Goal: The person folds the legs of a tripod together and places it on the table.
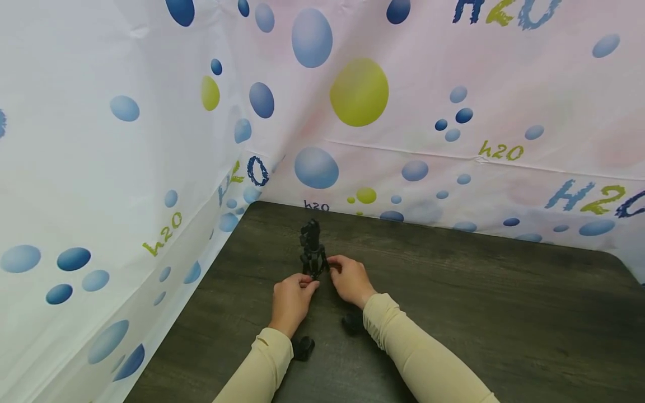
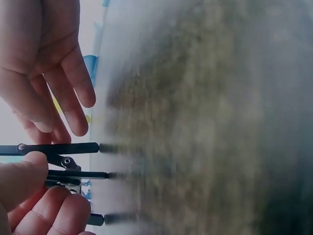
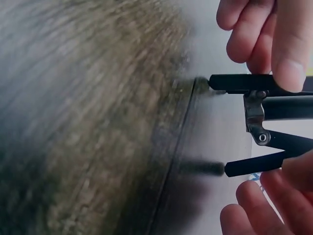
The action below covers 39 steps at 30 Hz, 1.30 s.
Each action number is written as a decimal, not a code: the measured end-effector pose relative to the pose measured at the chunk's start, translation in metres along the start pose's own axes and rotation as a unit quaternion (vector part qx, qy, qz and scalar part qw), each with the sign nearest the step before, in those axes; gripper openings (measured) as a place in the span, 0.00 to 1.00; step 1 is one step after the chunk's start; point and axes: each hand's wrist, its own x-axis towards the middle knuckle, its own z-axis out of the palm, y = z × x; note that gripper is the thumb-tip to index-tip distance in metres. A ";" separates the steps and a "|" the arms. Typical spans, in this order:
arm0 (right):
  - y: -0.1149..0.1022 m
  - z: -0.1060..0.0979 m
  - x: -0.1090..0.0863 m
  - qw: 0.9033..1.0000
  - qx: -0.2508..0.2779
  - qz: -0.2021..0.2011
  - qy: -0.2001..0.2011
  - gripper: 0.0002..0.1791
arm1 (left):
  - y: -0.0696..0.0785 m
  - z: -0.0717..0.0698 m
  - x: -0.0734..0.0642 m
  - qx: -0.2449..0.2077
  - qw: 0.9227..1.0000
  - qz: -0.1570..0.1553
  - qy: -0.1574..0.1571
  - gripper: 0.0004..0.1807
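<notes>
The left sleeve (image 1: 252,366) and the right sleeve (image 1: 428,355) are both plain pale yellow, smooth along their length (though bunched into wrinkled folds at the cuffs (image 1: 381,314)), leaving left hand (image 1: 291,304) and right hand (image 1: 351,281) bare.

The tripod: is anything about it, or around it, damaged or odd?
Nothing looks damaged or spilled. The tripod looks roughly upright, held at its legs. The one slight oddity is a long crease across the cloth behind, which otherwise hangs smoother there.

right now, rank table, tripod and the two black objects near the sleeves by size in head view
1. Table
2. Tripod
3. Nearer black object and farther black object: too alike to rank
</notes>
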 end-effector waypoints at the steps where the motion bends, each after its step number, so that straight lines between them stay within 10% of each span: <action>1: 0.000 0.000 0.000 1.000 -0.002 0.000 -0.002 0.15 | 0.000 0.000 0.000 0.000 1.000 -0.002 -0.001 0.06; 39: 0.001 0.002 -0.006 0.999 -0.018 0.018 0.025 0.05 | 0.001 0.000 0.006 0.037 0.999 -0.006 0.012 0.06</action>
